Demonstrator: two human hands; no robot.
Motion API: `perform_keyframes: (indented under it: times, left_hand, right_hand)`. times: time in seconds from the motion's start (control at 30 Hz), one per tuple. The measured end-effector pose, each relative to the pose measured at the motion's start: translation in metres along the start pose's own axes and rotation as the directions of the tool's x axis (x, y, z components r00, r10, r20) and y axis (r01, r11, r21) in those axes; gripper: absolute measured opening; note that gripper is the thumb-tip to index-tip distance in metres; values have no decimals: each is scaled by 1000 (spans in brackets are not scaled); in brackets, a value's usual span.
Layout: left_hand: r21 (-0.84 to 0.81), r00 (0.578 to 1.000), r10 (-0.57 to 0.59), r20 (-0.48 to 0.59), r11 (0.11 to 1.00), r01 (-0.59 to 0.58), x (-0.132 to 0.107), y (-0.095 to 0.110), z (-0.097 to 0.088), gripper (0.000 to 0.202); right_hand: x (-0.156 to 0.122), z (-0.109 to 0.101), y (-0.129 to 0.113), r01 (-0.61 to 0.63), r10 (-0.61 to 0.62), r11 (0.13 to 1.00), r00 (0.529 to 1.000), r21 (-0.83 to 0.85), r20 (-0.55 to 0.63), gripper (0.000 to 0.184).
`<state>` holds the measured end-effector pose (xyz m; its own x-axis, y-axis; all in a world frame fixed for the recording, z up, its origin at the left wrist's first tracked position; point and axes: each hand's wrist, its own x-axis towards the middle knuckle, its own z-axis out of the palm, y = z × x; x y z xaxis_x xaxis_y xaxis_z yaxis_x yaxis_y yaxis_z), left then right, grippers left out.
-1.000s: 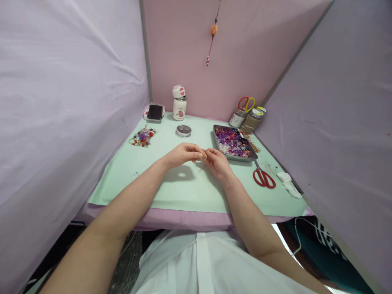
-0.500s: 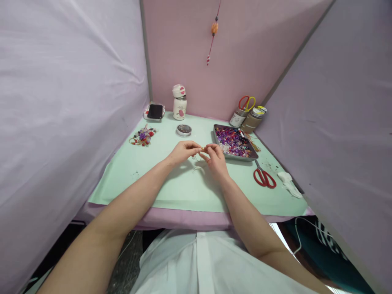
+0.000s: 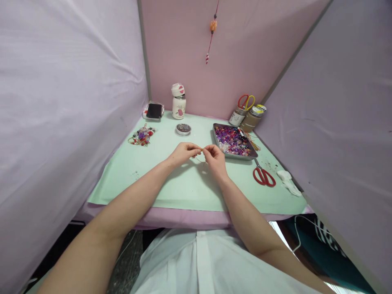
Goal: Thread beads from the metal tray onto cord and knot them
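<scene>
My left hand and my right hand meet above the middle of the table, each closed in a pinch. Between their fingertips shows a tiny orange-yellow piece, which looks like a bead. A thin pale cord hangs below the fingers, partly hidden by them. Just right of my right hand lies a metal tray full of purple, red and clear beads. Red-handled scissors rest in front of the tray.
Strung beads lie in a heap at left. Behind my hands sits a round tin. Along the back stand a phone-like dark slab, a white bottle, a can of scissors and a brown jar. Crumpled tissue lies right.
My right thumb and fingers have closed together and come nearer my left fingertips. Less of the pale cord shows below my hands. The view has shifted very slightly.
</scene>
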<state>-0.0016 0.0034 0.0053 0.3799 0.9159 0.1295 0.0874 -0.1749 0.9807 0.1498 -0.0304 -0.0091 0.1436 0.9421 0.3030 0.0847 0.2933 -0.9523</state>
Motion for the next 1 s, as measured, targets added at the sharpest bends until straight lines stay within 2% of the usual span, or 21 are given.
perform_keyframes:
  times: [0.07,0.2,0.4,0.5,0.6,0.7,0.8,0.9,1.0]
  left_hand:
    - [-2,1000,-5,-11,1000,5,-1,1,1,28]
    - [7,997,-6,-80,1000,6,-2,4,4,27]
    - [-19,992,-7,-125,1000,5,0,1,1,28]
    - [-79,990,-28,-141,997,17,2,-1,-1,29]
    - [-218,985,-75,-153,975,40,3,0,0,27]
    - [-379,982,-144,-122,921,88,2,2,1,24]
    - [-484,981,-188,-48,864,142,1,4,-2,22]
    - [-537,977,-212,26,822,193,1,5,-5,19]
    - [-545,974,-222,49,811,213,2,5,-7,17]
  right_hand:
    - [-1,0,-1,36,-36,999,999,-36,2,18]
    - [-2,1,-3,31,-29,999,997,-38,66,18]
    - [1,-1,4,26,-26,1000,1000,0,0,21]
    - [1,-1,5,23,-22,999,1000,-27,5,20]
    - [-2,-1,0,17,-13,997,999,-76,45,17]
    - [-3,-1,-5,22,-15,996,997,-87,80,17]
    - [-2,-2,-4,23,-19,997,998,-78,52,17]
    - [0,-2,0,20,-18,997,1000,-74,25,17]
    - [-1,-1,2,26,-23,997,999,-79,30,17]
